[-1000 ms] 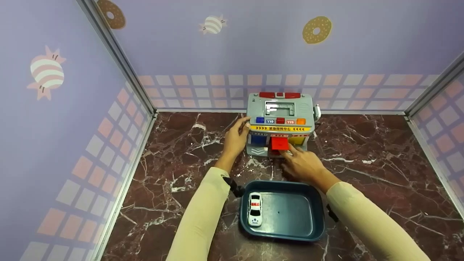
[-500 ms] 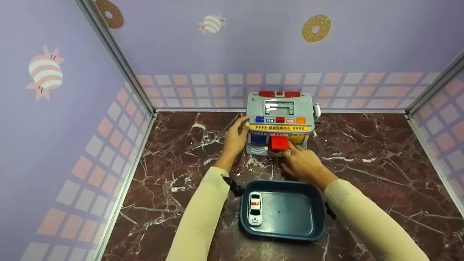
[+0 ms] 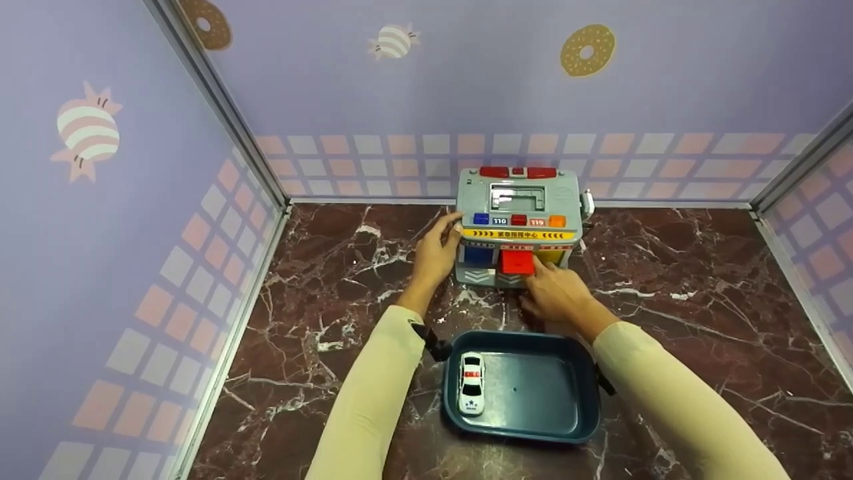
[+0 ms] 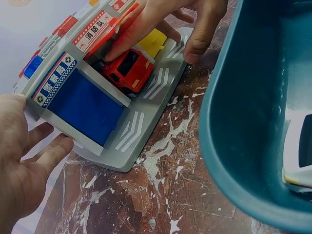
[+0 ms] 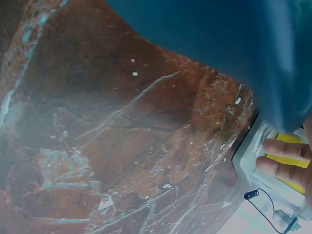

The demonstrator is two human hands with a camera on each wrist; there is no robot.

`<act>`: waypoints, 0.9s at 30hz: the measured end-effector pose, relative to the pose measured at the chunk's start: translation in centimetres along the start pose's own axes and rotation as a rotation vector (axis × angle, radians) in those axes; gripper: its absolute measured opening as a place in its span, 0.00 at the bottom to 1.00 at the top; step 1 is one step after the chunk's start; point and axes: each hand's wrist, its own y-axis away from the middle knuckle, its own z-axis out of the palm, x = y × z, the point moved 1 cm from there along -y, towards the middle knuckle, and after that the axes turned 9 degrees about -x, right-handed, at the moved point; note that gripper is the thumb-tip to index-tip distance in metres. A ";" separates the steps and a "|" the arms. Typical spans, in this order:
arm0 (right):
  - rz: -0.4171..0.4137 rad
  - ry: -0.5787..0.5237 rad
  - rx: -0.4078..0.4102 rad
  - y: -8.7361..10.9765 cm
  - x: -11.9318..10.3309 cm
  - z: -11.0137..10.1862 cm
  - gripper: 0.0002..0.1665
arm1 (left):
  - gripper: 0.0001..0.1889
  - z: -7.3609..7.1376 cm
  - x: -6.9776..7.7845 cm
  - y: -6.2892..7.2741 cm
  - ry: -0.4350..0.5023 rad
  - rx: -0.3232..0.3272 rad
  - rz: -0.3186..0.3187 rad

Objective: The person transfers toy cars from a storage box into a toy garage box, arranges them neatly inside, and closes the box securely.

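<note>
A grey toy emergency station [image 3: 563, 197] stands by the back wall, with its red middle door [image 3: 518, 262] raised like a flap. My left hand [image 3: 436, 257] rests against the station's left side, thumb near the roof edge and fingers along the wall. Under the flap, a red toy car [image 4: 129, 70] sits partly inside the middle bay. My right hand [image 3: 558, 292] reaches in from the right front. In the left wrist view, its extended finger touches the car near the doorway, while the thumb stands apart. From the head view, the car is hidden by the flap.
A dark teal tray [image 3: 520, 437] lies in front of the station, between my forearms. Inside it, along the left wall, is a white toy police car [image 3: 471, 383]. The station's blue door [image 4: 85, 107] and yellow door [image 3: 550, 256] are down. A white handset [image 3: 587, 203] hangs on its right side.
The red car has gone deeper into the middle bay, so the ramp's chevrons now show below the flap. My right hand has moved slightly forward; the left hand stays put.
</note>
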 end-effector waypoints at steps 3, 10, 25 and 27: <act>0.013 -0.013 -0.017 -0.3 0.1 -0.1 0.28 | 0.19 0.0 0.0 0.0 0.005 -0.002 -0.001; 0.035 -0.020 -0.095 -0.9 0.2 -0.3 0.28 | 0.20 0.0 0.0 0.1 -0.010 -0.003 -0.005; 0.060 0.074 -0.219 -1.8 -0.2 -0.8 0.20 | 0.20 -0.1 0.2 0.2 -0.018 -0.006 -0.004; 0.061 0.081 -0.226 -1.8 -0.3 -0.9 0.21 | 0.20 0.0 0.2 0.2 -0.012 -0.006 -0.011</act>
